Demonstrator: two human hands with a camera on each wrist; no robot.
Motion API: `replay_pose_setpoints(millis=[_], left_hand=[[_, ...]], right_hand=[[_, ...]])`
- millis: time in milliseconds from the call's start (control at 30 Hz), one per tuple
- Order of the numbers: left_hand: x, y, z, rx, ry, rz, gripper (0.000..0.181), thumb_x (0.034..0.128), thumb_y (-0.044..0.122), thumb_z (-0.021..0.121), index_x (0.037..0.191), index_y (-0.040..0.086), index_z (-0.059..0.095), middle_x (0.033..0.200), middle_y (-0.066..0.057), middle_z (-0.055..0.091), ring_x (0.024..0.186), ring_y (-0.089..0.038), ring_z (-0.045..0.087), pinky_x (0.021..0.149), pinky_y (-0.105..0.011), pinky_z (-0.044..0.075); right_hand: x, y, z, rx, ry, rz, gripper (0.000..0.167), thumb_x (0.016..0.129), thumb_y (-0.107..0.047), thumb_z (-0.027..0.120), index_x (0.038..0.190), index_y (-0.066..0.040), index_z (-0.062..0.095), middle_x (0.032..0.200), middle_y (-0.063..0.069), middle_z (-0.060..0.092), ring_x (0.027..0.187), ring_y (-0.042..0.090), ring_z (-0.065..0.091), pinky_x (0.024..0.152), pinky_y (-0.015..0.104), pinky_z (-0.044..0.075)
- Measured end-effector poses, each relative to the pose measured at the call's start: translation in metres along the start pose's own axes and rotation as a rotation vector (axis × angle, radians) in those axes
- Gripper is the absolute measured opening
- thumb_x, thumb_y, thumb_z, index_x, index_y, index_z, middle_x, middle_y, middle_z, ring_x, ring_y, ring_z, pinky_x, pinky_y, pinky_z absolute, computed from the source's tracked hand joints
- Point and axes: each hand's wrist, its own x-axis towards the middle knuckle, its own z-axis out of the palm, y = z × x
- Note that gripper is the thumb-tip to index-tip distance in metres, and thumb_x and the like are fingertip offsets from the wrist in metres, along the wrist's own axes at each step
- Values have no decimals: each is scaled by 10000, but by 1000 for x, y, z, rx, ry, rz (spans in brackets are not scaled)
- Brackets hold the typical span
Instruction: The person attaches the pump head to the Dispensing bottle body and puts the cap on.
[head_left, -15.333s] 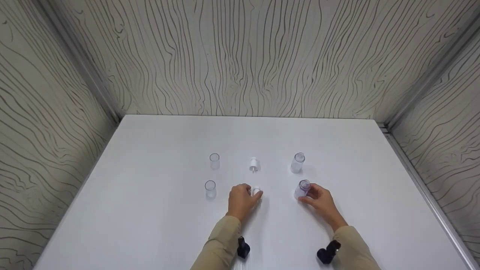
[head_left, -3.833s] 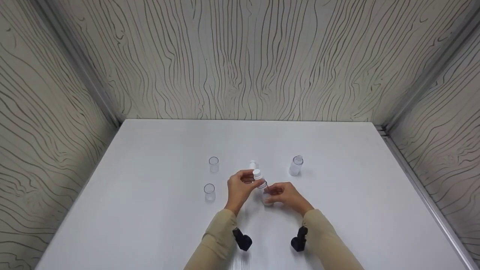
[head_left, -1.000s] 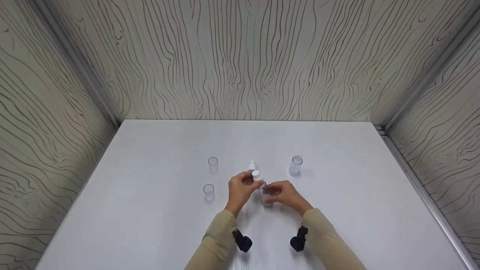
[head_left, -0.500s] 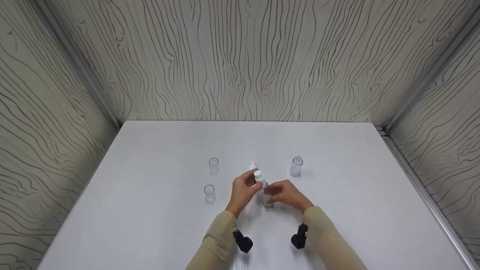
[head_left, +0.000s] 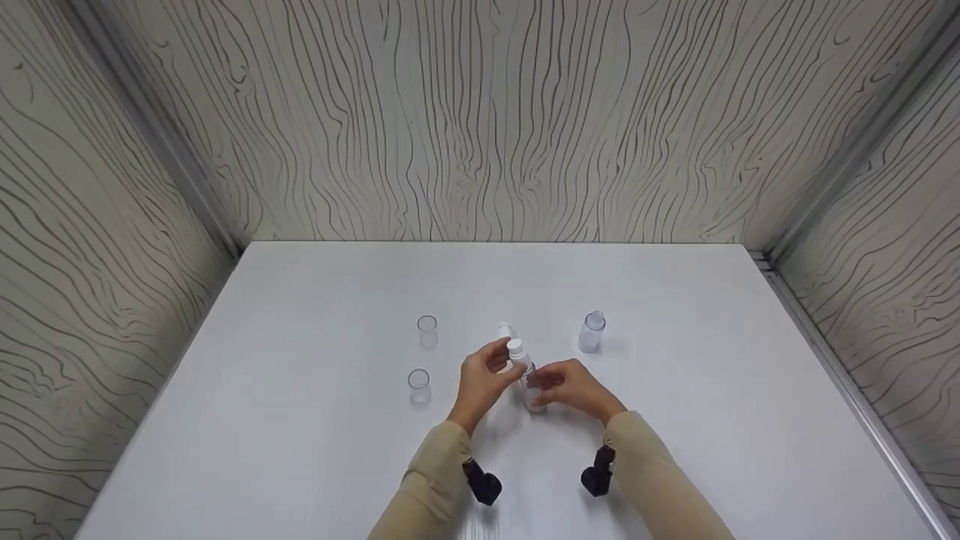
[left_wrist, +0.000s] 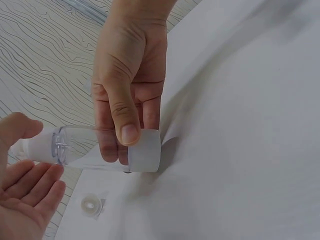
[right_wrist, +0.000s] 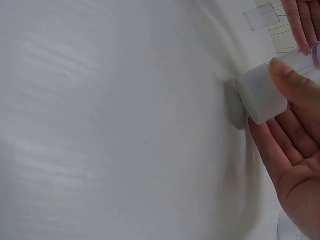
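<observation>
In the head view my left hand point(head_left: 480, 379) pinches a white pump head point(head_left: 515, 347) between thumb and fingers. The pump head sits on the neck of a clear bottle point(left_wrist: 82, 147), which leans slightly, its foot on or just above the table. My right hand point(head_left: 574, 386) grips the bottle low down, its thumb over the white base point(right_wrist: 262, 95) in the right wrist view. Behind my left hand a second white pump head point(head_left: 505, 328) stands partly hidden. A second clear bottle point(head_left: 592, 334) stands upright further right, without a pump head.
Two clear open cylinders point(head_left: 427, 332), point(head_left: 419, 388) stand upright on the left of the white table point(head_left: 300, 435). Wood-patterned panels point(head_left: 480, 120) enclose the back and both sides. Each wrist carries a small black camera point(head_left: 484, 484).
Over the longer span, the bottle came from the right to the middle and the pump head went onto its neck. In the last second, my left fingers shifted slightly around the pump head.
</observation>
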Motion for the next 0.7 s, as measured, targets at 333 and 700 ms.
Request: replay_pose_setpoints(millis=[333, 700], left_hand=[[-2, 2, 3, 30, 88, -68, 483, 754, 194, 818, 1151, -17, 641, 1106, -171, 708, 1051, -261, 686, 950, -346, 574], [-1, 3, 5, 6, 182, -37, 412, 704, 174, 852, 1031, 1, 671, 963, -142, 729, 896, -189, 696, 846, -329, 598]], right_hand=[[0, 0, 1, 8, 10, 29, 418, 760, -116, 783, 1145, 10, 678, 1152, 205, 703, 1090, 317, 673, 992, 450, 545], [-1, 0, 2, -2, 24, 16, 424, 748, -113, 787, 1132, 30, 679, 1134, 213, 707, 1085, 327, 677, 988, 454, 544]])
